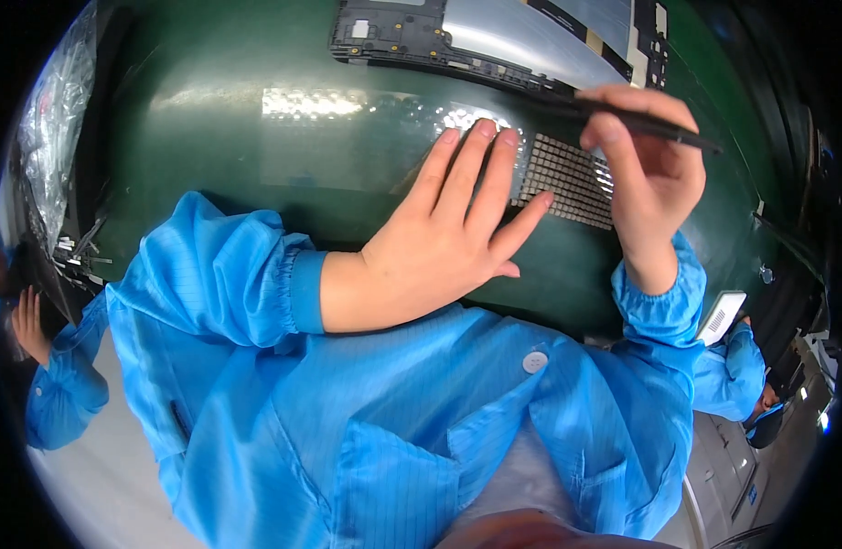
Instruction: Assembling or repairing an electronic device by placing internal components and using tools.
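My left hand (462,215) lies palm down with fingers spread, its fingertips resting on a clear plastic sheet (316,165). Beside its little-finger-to-thumb side sits a sheet with a grid of small dark square pieces (572,183); the thumb and index finger reach its left edge. My right hand (654,169) is raised over that grid, fingers closed round a slim black tool (654,126), tweezers-like in shape. The tool points left, its far end blending into the dark background. Beyond both hands lies a flat device housing (393,41) with a black frame and silver plate (521,41).
A dark green mat (192,137) covers the table. Crumpled clear plastic (59,128) hangs at the left edge, above small dark parts (78,256). A co-worker's hand (29,325) shows at far left. Another person's blue sleeve (732,375) and a white device (721,317) are at right.
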`<action>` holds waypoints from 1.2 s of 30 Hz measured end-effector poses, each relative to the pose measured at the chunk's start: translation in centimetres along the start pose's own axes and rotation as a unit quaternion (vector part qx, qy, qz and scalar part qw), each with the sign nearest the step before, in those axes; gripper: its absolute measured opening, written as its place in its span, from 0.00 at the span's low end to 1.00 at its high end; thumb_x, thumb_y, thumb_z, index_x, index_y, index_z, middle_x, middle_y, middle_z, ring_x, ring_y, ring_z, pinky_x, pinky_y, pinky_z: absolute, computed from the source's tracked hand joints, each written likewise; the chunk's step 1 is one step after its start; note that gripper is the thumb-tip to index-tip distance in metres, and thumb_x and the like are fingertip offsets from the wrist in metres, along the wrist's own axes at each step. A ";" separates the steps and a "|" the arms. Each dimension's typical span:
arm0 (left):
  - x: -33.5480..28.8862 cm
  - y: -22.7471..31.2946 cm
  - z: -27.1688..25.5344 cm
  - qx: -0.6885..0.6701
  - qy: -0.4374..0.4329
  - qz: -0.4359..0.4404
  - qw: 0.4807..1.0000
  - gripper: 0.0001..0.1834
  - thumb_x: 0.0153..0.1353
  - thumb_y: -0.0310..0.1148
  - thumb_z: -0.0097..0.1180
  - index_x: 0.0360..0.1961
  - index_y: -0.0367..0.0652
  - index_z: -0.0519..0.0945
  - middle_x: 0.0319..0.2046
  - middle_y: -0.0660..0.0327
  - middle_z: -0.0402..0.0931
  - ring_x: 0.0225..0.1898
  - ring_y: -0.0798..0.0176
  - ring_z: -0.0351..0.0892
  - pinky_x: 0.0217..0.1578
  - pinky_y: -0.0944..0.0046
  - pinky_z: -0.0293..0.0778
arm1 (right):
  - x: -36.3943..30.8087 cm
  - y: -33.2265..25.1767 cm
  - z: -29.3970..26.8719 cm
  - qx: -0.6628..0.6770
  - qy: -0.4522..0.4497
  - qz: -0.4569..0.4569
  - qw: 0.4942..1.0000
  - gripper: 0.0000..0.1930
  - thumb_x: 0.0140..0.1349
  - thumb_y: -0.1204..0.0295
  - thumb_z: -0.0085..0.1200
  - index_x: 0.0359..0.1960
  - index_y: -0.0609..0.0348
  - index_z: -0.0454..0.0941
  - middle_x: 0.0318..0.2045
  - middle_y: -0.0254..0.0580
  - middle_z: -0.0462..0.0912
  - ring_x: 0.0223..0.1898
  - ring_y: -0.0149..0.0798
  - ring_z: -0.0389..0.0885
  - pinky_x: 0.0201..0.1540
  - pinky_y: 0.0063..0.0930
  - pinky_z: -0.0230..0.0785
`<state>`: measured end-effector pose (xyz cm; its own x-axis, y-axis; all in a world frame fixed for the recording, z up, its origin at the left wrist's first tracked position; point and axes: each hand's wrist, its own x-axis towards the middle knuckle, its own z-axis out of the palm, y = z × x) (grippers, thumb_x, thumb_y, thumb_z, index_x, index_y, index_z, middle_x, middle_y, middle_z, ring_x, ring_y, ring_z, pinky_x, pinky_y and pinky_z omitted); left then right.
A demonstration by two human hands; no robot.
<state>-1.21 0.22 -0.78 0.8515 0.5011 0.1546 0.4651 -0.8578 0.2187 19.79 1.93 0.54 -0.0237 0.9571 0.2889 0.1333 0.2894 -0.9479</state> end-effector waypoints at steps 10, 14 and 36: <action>0.1 -0.2 0.0 0.019 -0.005 0.007 1.000 0.42 0.42 0.61 0.57 0.60 0.59 0.71 0.62 0.35 0.59 0.63 0.35 0.61 0.63 0.41 0.58 | -5.8 -1.4 -0.5 0.033 -0.015 0.153 0.988 0.13 0.57 0.85 0.58 0.44 0.69 0.73 0.40 0.49 0.81 0.41 0.38 0.83 0.45 0.28 0.76; 0.2 -0.2 -0.1 0.012 -0.008 0.008 1.000 0.40 0.43 0.60 0.58 0.59 0.59 0.71 0.62 0.34 0.59 0.63 0.35 0.61 0.62 0.41 0.59 | -6.0 -1.1 -0.3 0.016 -0.001 0.159 0.987 0.11 0.56 0.83 0.60 0.40 0.68 0.76 0.37 0.46 0.83 0.39 0.36 0.83 0.42 0.26 0.77; 0.0 0.0 -0.5 0.036 -0.010 0.003 0.999 0.46 0.43 0.61 0.58 0.65 0.57 0.67 0.60 0.32 0.60 0.62 0.33 0.61 0.63 0.38 0.56 | 3.5 -1.4 -1.8 0.022 0.032 0.057 0.998 0.08 0.60 0.80 0.57 0.41 0.66 0.76 0.31 0.41 0.81 0.29 0.27 0.79 0.33 0.19 0.73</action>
<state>-1.32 0.30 -0.32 0.8590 0.4937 0.1355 0.4752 -0.8674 0.1478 21.29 4.85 3.11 0.0533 0.9811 0.1859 0.0874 0.1808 -0.9796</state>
